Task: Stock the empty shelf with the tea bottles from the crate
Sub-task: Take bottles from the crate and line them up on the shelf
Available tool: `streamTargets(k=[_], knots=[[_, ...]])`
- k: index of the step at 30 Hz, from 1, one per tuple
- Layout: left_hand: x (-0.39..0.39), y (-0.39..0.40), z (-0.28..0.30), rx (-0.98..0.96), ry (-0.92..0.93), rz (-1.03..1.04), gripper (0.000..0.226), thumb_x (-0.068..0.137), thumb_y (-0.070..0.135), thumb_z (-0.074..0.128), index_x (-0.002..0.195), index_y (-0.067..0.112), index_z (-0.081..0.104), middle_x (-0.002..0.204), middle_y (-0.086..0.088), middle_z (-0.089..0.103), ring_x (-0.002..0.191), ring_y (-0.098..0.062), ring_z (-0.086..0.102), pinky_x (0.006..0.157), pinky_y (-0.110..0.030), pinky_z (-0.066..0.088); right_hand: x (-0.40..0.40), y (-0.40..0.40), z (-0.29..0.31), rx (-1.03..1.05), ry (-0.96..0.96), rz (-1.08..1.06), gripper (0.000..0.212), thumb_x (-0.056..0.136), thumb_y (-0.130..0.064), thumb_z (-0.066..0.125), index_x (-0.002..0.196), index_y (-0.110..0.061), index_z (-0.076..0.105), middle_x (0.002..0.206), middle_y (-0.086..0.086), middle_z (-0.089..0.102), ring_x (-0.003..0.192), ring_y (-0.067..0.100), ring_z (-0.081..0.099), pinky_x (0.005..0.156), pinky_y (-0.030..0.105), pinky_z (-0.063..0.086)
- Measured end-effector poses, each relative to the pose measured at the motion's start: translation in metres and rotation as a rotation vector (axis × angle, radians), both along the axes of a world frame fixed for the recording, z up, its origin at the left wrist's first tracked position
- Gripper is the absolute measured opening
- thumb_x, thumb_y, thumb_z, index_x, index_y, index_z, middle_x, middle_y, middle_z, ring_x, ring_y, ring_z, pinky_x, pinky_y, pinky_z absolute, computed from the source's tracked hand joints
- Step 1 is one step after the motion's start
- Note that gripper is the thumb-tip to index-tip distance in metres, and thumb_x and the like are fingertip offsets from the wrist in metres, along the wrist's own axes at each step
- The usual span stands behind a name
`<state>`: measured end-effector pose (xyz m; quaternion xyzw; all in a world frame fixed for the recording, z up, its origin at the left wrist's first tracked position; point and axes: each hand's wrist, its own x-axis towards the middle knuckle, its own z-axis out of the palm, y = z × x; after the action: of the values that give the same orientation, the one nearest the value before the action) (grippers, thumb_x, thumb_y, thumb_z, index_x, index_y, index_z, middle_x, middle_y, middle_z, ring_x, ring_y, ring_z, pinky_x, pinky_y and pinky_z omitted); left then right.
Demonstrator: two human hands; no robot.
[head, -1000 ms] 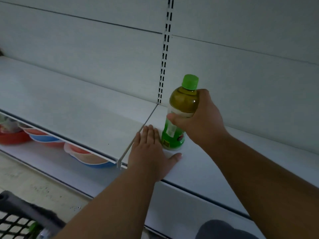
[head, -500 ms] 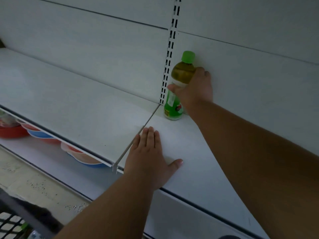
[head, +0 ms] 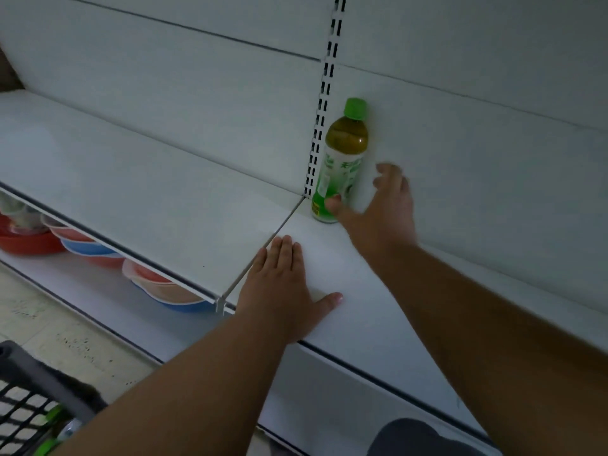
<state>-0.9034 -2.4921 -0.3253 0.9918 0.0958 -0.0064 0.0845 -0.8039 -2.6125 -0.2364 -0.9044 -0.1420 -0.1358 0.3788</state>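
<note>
Since the earlier frame, the right hand (head: 383,209) is releasing its grip and spreading its fingers beside the tea bottle (head: 342,162), which is standing upright at the shelf (head: 378,307) back corner, leaving frontage for later bottles. Left hand (head: 283,287) is resting flat on the shelf edge, holding nothing, probably bracing the reach.

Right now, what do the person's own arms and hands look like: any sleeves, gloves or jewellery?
Both forearms are bare, with no sleeves in view. The left hand and right hand wear no gloves, and no rings, watch or wristband show. Nails look short and unpainted.
</note>
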Motion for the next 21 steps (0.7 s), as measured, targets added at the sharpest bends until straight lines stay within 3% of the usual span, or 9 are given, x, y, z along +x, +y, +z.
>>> streamTargets(k=[3,5,8,13,21], knots=[[-0.009,0.005,0.018,-0.04,0.032,-0.031,0.112,0.083,0.085,0.031,0.158,0.008,-0.001,0.168,-0.01,-0.001,0.154,-0.022,-0.002,0.12,-0.035,-0.002,-0.047,-0.024,-0.004,-0.201,-0.078,0.169,0.077,0.081,-0.045,0.077,0.143,-0.015,0.042,0.138,0.005,0.05,0.124,0.024,0.047,0.106,0.044,0.043],[-0.032,0.014,0.034,-0.043,0.0,-0.031,0.107,0.083,0.082,0.042,0.159,0.013,0.011,0.166,-0.008,0.016,0.151,-0.024,0.017,0.12,-0.037,0.015,-0.069,-0.027,-0.001,-0.294,-0.081,0.295,0.072,0.086,-0.044,0.073,0.146,-0.018,0.042,0.144,0.003,0.047,0.13,0.023,0.044,0.109,0.042,0.039],[-0.09,0.034,0.062,0.008,-0.109,0.005,0.094,0.08,0.074,0.058,0.154,0.022,0.031,0.151,-0.004,0.044,0.133,-0.024,0.044,0.109,-0.039,0.036,-0.101,-0.014,0.01,-0.36,-0.041,0.493,0.064,0.09,-0.043,0.068,0.145,-0.023,0.043,0.145,0.002,0.046,0.132,0.022,0.042,0.11,0.04,0.036],[-0.214,0.063,0.102,0.136,-0.083,0.187,0.082,0.08,0.068,0.063,0.147,0.028,0.036,0.14,0.003,0.048,0.127,-0.02,0.047,0.102,-0.034,0.038,-0.179,0.04,0.024,-0.48,-0.094,0.723,0.066,0.085,-0.051,0.067,0.142,-0.028,0.044,0.137,0.002,0.049,0.123,0.025,0.049,0.099,0.041,0.043],[-0.425,0.06,0.122,0.208,0.062,0.709,0.082,0.077,0.07,0.064,0.144,0.03,0.038,0.13,0.001,0.052,0.115,-0.023,0.052,0.093,-0.04,0.047,-0.335,0.114,0.042,-0.576,-0.198,1.134,0.059,0.083,-0.055,0.066,0.132,-0.028,0.047,0.127,0.002,0.054,0.119,0.026,0.051,0.096,0.044,0.047]])
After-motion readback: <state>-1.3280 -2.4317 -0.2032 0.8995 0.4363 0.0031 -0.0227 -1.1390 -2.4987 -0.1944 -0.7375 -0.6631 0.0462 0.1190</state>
